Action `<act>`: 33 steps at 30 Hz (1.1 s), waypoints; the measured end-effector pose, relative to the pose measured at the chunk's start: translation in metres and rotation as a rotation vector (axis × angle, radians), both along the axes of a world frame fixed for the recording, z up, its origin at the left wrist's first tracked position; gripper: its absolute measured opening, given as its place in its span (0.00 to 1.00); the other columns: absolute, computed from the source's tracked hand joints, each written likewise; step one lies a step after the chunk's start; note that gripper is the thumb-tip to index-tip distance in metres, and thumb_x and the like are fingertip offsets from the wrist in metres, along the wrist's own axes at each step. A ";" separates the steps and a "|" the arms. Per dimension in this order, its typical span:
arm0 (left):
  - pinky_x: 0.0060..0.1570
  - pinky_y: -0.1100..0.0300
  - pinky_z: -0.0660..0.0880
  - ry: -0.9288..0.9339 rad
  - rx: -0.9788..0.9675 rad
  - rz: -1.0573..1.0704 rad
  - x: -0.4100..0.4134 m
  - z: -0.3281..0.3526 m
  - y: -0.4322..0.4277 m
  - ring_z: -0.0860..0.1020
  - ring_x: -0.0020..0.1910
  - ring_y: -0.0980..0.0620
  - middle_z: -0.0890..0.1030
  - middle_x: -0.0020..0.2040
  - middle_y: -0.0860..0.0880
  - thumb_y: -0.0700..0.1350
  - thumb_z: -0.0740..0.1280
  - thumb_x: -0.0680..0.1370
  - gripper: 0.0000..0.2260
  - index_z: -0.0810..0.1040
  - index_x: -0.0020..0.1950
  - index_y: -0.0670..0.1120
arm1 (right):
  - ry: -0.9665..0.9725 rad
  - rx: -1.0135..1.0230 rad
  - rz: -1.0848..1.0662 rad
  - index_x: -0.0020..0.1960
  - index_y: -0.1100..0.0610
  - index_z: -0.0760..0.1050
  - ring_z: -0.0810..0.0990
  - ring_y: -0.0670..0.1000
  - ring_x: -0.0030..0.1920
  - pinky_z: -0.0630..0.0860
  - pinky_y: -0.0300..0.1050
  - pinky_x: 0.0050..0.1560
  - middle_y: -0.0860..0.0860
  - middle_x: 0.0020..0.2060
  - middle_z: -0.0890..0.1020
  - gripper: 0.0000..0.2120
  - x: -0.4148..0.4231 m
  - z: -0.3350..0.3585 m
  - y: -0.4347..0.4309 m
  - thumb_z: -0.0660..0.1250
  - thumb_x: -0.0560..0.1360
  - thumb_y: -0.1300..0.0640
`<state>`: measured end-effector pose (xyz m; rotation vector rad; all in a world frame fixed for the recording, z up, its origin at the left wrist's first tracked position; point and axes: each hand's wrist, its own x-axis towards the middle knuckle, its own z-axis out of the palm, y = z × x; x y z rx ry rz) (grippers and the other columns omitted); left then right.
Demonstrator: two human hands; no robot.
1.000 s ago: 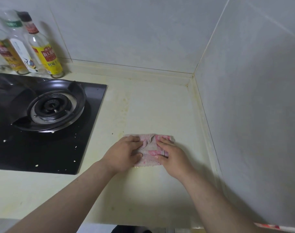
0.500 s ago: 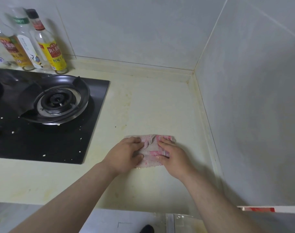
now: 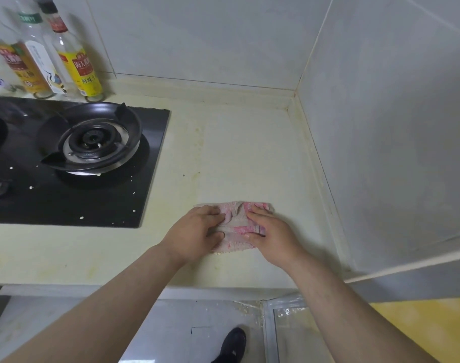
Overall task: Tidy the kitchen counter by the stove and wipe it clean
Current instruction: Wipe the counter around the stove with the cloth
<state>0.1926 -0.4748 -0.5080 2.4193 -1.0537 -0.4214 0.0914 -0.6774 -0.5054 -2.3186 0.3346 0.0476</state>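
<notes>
Both hands are pressing on the pink cloth, which is lying on the pale table right of the stove, near the front edge. The left hand is covering its left end and the right hand its right end, with fingers lying fairly flat on the fabric rather than wrapping it. The cloth is bunching slightly between them. They are probably bearing down for a scrubbing stroke or flattening a fold. Yellowish stains are showing on the table beyond the cloth and crumbs are dotting the stove, so wiping is looking unfinished. Bottles are standing clear by the back wall
</notes>
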 end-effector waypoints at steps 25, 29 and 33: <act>0.67 0.60 0.66 0.010 -0.014 -0.010 -0.084 0.005 0.043 0.71 0.65 0.48 0.75 0.65 0.50 0.55 0.56 0.74 0.25 0.78 0.66 0.48 | 0.031 -0.012 -0.006 0.73 0.54 0.69 0.59 0.37 0.72 0.51 0.29 0.70 0.43 0.73 0.67 0.27 -0.091 0.007 0.050 0.71 0.76 0.57; 0.65 0.57 0.69 0.020 0.016 -0.002 -0.093 0.004 0.047 0.71 0.64 0.48 0.75 0.64 0.51 0.51 0.58 0.74 0.22 0.78 0.66 0.48 | 0.044 -0.012 -0.012 0.73 0.53 0.68 0.58 0.36 0.71 0.51 0.30 0.70 0.43 0.74 0.66 0.27 -0.100 0.008 0.057 0.71 0.76 0.57; 0.57 0.54 0.74 0.001 -0.002 -0.007 -0.096 0.001 0.050 0.73 0.57 0.48 0.75 0.55 0.53 0.48 0.59 0.74 0.17 0.80 0.58 0.47 | 0.073 -0.029 0.009 0.74 0.53 0.67 0.57 0.35 0.70 0.49 0.29 0.70 0.43 0.75 0.64 0.27 -0.104 0.012 0.060 0.69 0.77 0.57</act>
